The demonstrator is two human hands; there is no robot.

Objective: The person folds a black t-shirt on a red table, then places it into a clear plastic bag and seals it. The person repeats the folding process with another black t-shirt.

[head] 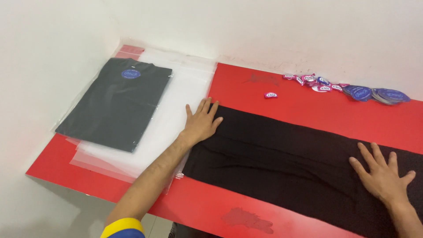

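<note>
Left hand and right hand press flat, grip released, on black garment lying lengthwise, seemingly left-to-right.

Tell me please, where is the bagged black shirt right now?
The bagged black shirt lies at the table's far left corner, atop clear plastic bags, left of the left hand.
</note>
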